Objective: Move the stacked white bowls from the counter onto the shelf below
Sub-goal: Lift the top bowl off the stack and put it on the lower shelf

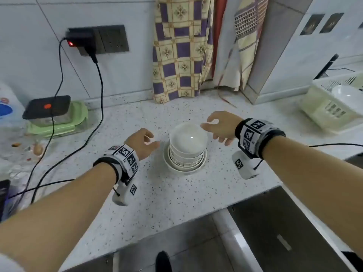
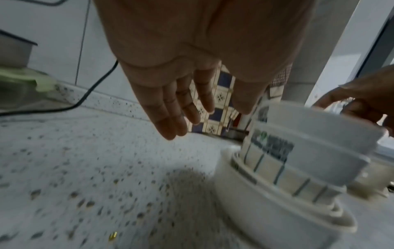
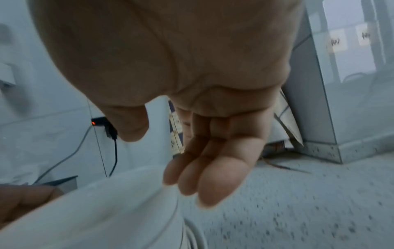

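Observation:
A stack of several white bowls (image 1: pixel 186 148) stands on the speckled counter (image 1: pixel 167 193), on a wider white dish. In the left wrist view the stack (image 2: pixel 298 160) fills the right side, with a printed label and grid pattern on its lower bowls. My left hand (image 1: pixel 144 142) hovers just left of the stack, fingers straight and apart from it. My right hand (image 1: pixel 218 126) is at the stack's upper right rim, fingers loosely spread, holding nothing. In the right wrist view the right hand (image 3: pixel 202 168) hangs over the bowl rim (image 3: pixel 106 210).
A green-lidded container (image 1: pixel 59 118) with a black device on top sits at the left, cables trailing across the counter. A cream plastic basket (image 1: pixel 334 107) stands at the right. A patterned curtain (image 1: pixel 182 50) hangs behind. Below the counter edge a dark cabinet opening (image 1: pixel 284 222) shows.

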